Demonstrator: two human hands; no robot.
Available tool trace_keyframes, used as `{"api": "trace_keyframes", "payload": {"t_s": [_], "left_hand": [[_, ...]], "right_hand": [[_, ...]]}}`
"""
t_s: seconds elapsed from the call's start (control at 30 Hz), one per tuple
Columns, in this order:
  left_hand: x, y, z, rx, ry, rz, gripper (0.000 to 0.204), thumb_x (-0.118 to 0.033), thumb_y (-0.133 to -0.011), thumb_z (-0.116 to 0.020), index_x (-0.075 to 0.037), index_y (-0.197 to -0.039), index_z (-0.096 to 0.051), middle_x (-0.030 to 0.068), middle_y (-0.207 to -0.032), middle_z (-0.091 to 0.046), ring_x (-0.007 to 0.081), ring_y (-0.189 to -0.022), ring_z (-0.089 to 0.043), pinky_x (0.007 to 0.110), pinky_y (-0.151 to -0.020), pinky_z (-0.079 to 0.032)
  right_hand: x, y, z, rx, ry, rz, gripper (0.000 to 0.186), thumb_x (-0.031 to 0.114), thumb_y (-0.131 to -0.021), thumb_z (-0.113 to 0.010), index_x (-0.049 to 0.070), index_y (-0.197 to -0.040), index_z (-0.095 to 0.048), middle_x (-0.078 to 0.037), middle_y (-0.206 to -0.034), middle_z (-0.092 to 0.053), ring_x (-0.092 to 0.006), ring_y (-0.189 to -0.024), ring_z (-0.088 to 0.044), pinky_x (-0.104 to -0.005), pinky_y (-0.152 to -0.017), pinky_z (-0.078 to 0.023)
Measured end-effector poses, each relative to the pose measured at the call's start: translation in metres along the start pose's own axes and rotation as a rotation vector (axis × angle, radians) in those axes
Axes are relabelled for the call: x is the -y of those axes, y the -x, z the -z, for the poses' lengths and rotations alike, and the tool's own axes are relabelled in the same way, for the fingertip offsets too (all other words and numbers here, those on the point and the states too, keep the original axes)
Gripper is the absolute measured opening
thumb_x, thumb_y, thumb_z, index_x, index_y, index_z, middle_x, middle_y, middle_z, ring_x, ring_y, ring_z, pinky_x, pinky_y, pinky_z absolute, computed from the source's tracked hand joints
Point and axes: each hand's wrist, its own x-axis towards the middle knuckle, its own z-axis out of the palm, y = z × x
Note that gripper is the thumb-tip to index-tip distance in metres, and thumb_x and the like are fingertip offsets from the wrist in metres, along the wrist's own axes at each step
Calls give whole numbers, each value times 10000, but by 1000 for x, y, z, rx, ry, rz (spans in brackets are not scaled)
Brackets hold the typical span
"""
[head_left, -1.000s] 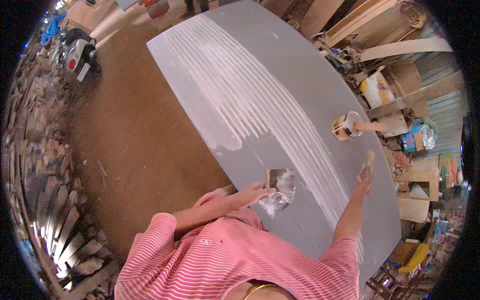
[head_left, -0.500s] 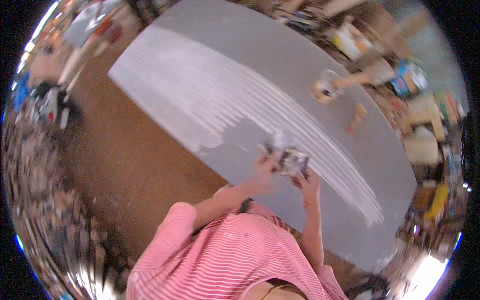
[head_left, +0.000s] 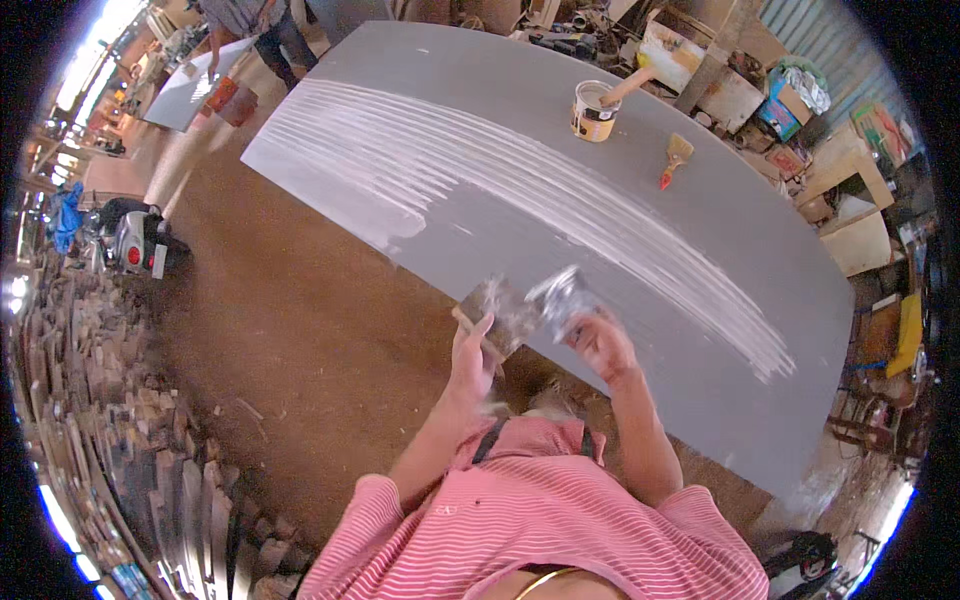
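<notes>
My left hand [head_left: 472, 365] is closed on a square scraper [head_left: 503, 318], a flat smeared plate with a wooden strip along one edge. Close beside it, my right hand [head_left: 607, 347] grips a shiny metal blade [head_left: 560, 295] smeared with white; motion blurs it, and whether the two tools touch I cannot tell. Both are over the near edge of a large grey panel [head_left: 700, 400]. Ridged streaks of white paste [head_left: 560, 215] run along the panel, with a smoother pale patch at its left end.
On the panel's far side stand an open tin [head_left: 592, 120] with a wooden stick in it and a flat paintbrush [head_left: 677, 155]. Wood scraps are stacked at lower left, near a parked motorbike [head_left: 135, 240]. Another person [head_left: 270, 30] stands at far left by a pale board [head_left: 185, 85].
Both hands have come back toward my body, from above the panel to its near edge. The two tools, close together before, now show apart. My view has also shifted.
</notes>
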Motion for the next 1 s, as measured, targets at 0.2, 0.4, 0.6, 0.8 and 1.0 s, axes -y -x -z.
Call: {"api": "trace_keyframes", "payload": {"t_s": [0.2,0.4,0.6,0.8,1.0], "left_hand": [[10,92,87,-117,-139,-174,430,-100,-843,-567,-104,-1255,-442,70,-1132,-564,233,-1030,-567,391,-869,-495],[3,177,131,-157,26,-186,431,-196,-882,-582,-87,-1275,-444,49,-1168,-563,211,-1058,-559,360,-891,-478],[18,238,191,16,48,-208,506,-275,-877,-587,-105,-1319,-408,59,-1213,-533,220,-1092,-523,399,-950,-414],[17,314,249,0,134,-191,441,-219,-860,-612,-66,-1249,-470,73,-1184,-565,237,-1105,-531,391,-961,-419],[19,342,238,-76,-287,-432,386,-167,-909,-553,-36,-1259,-456,64,-1175,-559,188,-1046,-555,326,-889,-461]], "right_hand": [[-74,41,-6,36,-60,-202,415,4,-832,-596,54,-1224,-470,-87,-1051,-614,-193,-919,-621,-375,-766,-531],[-117,103,-26,246,26,-160,373,55,-819,-625,74,-1175,-515,-42,-1040,-622,-170,-929,-614,-326,-778,-515],[-205,132,5,180,16,-152,314,131,-775,-677,112,-1076,-590,-8,-985,-631,-157,-932,-589,-331,-747,-485],[-246,198,-28,127,377,-73,353,29,-783,-666,21,-1117,-553,-69,-1024,-622,-182,-959,-598,-336,-814,-486],[-323,217,-41,101,778,354,213,118,-898,-522,17,-1081,-566,-149,-938,-649,-267,-863,-626,-391,-759,-470]]}}
